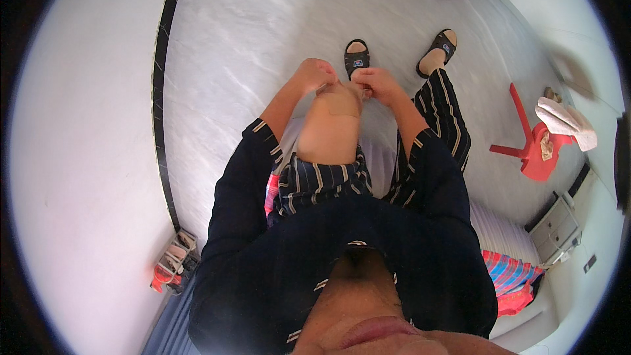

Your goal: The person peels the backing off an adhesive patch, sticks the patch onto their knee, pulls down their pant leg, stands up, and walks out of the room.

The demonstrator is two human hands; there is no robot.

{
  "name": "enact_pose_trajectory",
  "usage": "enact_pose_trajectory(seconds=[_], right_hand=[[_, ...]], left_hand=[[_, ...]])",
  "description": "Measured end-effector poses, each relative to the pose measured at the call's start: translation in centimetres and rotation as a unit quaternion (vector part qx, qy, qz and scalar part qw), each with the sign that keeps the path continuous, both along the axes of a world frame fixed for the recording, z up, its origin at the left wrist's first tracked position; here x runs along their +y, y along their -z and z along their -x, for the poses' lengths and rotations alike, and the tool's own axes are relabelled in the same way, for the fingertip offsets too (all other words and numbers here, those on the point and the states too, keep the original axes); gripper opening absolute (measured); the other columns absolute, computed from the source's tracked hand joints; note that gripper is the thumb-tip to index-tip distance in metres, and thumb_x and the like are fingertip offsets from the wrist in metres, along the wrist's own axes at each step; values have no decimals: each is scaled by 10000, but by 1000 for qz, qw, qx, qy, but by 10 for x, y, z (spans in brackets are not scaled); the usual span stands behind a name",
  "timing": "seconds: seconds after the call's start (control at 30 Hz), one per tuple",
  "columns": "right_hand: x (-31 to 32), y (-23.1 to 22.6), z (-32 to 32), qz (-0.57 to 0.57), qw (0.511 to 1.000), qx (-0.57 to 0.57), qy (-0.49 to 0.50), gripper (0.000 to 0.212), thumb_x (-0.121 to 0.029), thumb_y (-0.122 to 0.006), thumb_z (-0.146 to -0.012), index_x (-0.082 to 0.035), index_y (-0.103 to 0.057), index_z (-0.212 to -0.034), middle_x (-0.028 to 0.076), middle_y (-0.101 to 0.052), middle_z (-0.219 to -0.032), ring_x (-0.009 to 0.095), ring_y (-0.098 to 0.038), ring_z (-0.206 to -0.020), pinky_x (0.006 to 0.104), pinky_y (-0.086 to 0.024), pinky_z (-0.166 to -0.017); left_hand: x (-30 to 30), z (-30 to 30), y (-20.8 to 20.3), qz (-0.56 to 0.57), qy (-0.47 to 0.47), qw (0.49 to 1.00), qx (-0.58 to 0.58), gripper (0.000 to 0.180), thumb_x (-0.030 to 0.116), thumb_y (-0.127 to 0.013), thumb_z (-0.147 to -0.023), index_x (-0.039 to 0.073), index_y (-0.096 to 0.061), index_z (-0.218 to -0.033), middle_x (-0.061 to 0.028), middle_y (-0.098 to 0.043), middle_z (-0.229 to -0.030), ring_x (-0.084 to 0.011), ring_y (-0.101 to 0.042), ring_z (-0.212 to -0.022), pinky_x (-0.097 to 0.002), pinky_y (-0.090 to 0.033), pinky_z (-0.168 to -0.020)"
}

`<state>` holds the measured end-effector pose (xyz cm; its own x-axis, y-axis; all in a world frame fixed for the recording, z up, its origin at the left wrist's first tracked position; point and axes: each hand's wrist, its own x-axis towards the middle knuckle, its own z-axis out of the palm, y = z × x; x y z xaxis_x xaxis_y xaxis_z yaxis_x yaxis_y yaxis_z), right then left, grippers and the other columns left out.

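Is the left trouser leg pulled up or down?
Up: the left trouser leg sits bunched around the thigh, with the knee showing beyond it.

A smooth finish with a faint sheen and grey veining is noted on the floor (243,39). The wall (85,125) is finished smooth and matt. Matt cloth is seen in the dark top (342,223) and the striped trousers (449,112). The beige patch (344,106) is seen to be thin and matt; its material cannot be determined. Smooth plastic is indicated by the red stool (541,165), and a rough, cloth-like surface is presented by the pale item (557,116) on it.
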<state>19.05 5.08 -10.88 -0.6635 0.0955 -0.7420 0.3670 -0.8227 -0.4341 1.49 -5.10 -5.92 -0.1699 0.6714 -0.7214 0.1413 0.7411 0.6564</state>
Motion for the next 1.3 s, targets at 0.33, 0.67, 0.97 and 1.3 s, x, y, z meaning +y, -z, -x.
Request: enact_pose_trajectory(seconds=[0.33, 0.67, 0.97, 1.3], right_hand=[[-1, -36, 20, -70, 991, -18, -111, 207, -270, -560, -801, -72, -617, -786, -26, -549, -696, 61, -473, -598, 204, -333, -486], [-4, -40, 23, -398, 906, 24, -140, 220, -225, -640, -637, -32, -661, -740, 105, -624, -687, 166, -586, -642, 272, -450, -608], [-5, -55, 24, -291, 951, -35, -103, 119, -122, -670, -672, -39, -636, -750, 18, -582, -693, 86, -493, -598, 215, -386, -534], [-12, -41, 25, -321, 945, -10, -53, 100, -76, -672, -655, -40, -597, -710, 2, -558, -684, 69, -468, -610, 206, -364, -526]], left_hand=[[-8, -9, -3, -87, -20, 992, 89, 130, 144, -660, -663, 30, -635, -723, -41, -611, -711, -105, -557, -649, -231, -454, -598], [-4, -12, -12, -103, 51, 975, 191, 134, 154, -637, -654, 49, -638, -737, -94, -608, -805, -205, -587, -761, -292, -466, -705], [-2, -16, -17, -88, 50, 974, 204, 134, 149, -632, -656, 45, -632, -742, -88, -618, -790, -189, -596, -759, -288, -472, -690], [-2, -17, -16, -96, 45, 971, 214, 152, 171, -622, -660, 40, -626, -738, -101, -622, -766, -190, -605, -739, -289, -476, -672]])
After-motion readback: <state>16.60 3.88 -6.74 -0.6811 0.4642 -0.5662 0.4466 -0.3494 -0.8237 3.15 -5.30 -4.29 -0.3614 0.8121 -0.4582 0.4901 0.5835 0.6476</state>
